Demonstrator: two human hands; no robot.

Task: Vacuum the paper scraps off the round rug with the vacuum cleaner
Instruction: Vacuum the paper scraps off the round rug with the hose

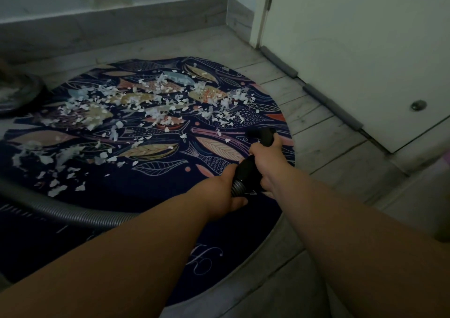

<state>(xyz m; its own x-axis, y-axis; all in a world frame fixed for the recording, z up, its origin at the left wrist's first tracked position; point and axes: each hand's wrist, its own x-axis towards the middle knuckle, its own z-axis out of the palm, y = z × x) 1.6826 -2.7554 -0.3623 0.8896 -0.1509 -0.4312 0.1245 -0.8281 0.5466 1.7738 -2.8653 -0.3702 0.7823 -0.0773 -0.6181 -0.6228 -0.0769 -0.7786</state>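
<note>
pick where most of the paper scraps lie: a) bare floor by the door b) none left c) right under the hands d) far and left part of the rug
d: the paper scraps cover the far and left part of the round rug; the patch by the vacuum nozzle is almost bare.

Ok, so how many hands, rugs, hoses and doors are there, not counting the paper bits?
Hands: 2, the left hand and the right hand, both gripping the vacuum hose
Rugs: 1, the round rug
Hoses: 1
Doors: 1, the door
Total: 5
</note>
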